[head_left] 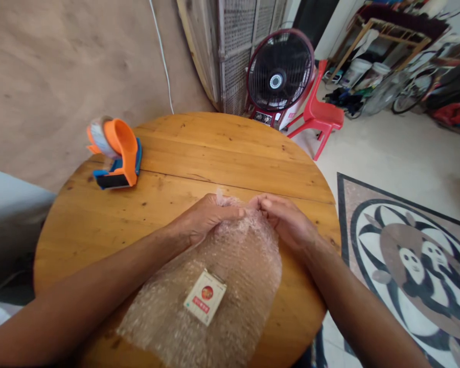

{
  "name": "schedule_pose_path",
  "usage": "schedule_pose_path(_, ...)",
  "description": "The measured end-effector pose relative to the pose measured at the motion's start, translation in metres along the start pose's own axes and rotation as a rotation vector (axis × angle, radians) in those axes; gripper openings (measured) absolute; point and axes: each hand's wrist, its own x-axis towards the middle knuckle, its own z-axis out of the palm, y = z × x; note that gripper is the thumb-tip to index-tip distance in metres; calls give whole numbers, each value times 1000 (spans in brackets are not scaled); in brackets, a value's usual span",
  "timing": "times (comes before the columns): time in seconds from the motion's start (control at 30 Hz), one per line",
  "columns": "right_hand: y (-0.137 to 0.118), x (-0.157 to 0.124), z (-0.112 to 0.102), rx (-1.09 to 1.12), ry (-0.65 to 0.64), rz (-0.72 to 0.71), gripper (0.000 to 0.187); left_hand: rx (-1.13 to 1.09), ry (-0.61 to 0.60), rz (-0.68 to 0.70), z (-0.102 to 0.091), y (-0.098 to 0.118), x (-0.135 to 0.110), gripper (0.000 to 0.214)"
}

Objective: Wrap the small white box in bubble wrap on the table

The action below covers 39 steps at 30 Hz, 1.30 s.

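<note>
A sheet of clear bubble wrap [245,266] spreads over the round wooden table [214,138] toward its near edge. On top of the sheet lies a small cream box [206,298] with a red round emblem and red lettering. My left hand [210,217] pinches the gathered far end of the bubble wrap between thumb and fingers. Close beside it, my right hand [283,217] grips the same bunched end from the right, its fingertips partly hidden by the plastic.
An orange and blue tape dispenser [122,153] with a tape roll stands at the table's far left, near the wall [80,66]. Beyond the table are a fan [278,71] and a red plastic chair [322,115]. A panda-patterned floor design [414,266] lies to the right.
</note>
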Motion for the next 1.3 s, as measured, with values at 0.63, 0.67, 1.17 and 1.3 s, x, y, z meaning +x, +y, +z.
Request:
schedule_pose_path(0.63, 5, -1, 8, -333, -30, 82, 31, 88, 24, 56, -8, 1, -1, 19)
schedule_pose_path(0.67, 6, -1, 9, -316, -28, 90, 32, 95, -35, 37, -12, 3, -2, 19)
schedule_pose_path(1.17, 9, 0, 10, -332, -108, 61, 32, 276, -77, -34, -18, 0, -9, 17)
schedule_pose_path(1.3, 9, -1, 11, -341, -89, 44, 34, 346, -70, 32, -17, 1, -10, 20)
